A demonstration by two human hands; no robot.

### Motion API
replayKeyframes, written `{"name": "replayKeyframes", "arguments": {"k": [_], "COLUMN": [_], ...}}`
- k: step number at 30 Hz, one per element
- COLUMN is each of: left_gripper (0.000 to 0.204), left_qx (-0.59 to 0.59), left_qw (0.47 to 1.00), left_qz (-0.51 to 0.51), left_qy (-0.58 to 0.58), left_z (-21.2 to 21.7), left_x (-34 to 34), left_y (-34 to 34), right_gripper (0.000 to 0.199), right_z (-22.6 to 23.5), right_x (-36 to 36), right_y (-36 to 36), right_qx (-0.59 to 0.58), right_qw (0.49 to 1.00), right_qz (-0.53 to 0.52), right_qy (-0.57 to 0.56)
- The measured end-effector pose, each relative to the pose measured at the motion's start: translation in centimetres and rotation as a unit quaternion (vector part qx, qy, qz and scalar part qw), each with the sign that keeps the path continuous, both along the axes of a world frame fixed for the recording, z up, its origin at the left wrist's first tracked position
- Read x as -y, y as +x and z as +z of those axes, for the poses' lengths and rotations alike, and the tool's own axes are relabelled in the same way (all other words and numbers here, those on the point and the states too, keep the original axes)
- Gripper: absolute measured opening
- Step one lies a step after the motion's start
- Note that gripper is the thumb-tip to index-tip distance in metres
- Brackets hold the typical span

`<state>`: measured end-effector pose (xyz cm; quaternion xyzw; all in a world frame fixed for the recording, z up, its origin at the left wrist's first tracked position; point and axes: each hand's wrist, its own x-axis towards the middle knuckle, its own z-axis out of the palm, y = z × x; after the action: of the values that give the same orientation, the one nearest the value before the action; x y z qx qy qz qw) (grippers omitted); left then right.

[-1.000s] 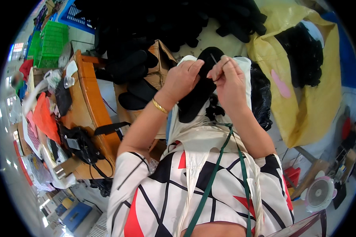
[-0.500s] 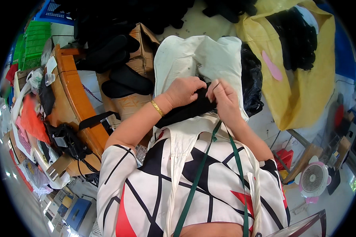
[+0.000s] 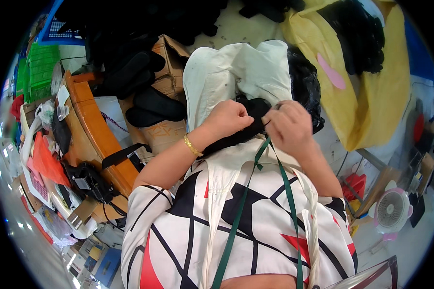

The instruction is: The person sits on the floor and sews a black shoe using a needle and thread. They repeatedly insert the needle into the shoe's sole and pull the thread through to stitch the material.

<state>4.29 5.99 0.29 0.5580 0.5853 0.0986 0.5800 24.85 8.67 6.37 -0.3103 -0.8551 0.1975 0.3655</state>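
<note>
Both of my hands are close together in front of my chest, and both are closed on the same black piece (image 3: 246,130). With my left hand (image 3: 229,120) I grip its left part, the fingers curled over the top, and a gold bracelet (image 3: 192,145) sits on this wrist. With my right hand (image 3: 290,126) I pinch its right end; what exactly is between these fingertips I cannot tell. The black piece lies across the lower edge of a white cloth sack (image 3: 231,77), which stands open just behind my hands and hides what is under it. A black plastic bag (image 3: 305,86) presses against the right side of the sack. Farther right there is a yellow sack (image 3: 381,96) with dark pieces in its mouth. On my left a cardboard box (image 3: 164,130) holds black shoe soles (image 3: 154,103), and beside it stands an orange wooden bench (image 3: 94,132). A green lanyard (image 3: 246,202) hangs down over my patterned shirt (image 3: 188,231). A small white fan (image 3: 392,210) is low on the right.
</note>
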Motion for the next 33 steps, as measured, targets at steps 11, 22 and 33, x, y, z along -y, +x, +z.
{"name": "replayKeyframes", "arguments": {"k": [11, 22, 33], "left_gripper": [0.014, 0.013, 0.015], "left_qx": [0.308, 0.218, 0.157], "left_qw": [0.893, 0.949, 0.961], "left_qz": [0.277, 0.167, 0.18], "left_qy": [-0.175, -0.156, -0.143], "left_z": [-0.1, 1.1, -0.4], "left_x": [2.1, 1.8, 1.7], "left_y": [-1.3, -2.6, -2.9], "right_gripper": [0.022, 0.004, 0.01], "right_z": [-1.6, -5.2, -6.7], "right_x": [-0.2, 0.5, 1.2], "right_y": [3.4, -2.1, -3.2], "right_qx": [-0.04, 0.199, -0.067], "right_qw": [0.895, 0.955, 0.948], "right_qz": [-0.138, -0.012, -0.021], "right_qy": [-0.422, -0.22, -0.311]}}
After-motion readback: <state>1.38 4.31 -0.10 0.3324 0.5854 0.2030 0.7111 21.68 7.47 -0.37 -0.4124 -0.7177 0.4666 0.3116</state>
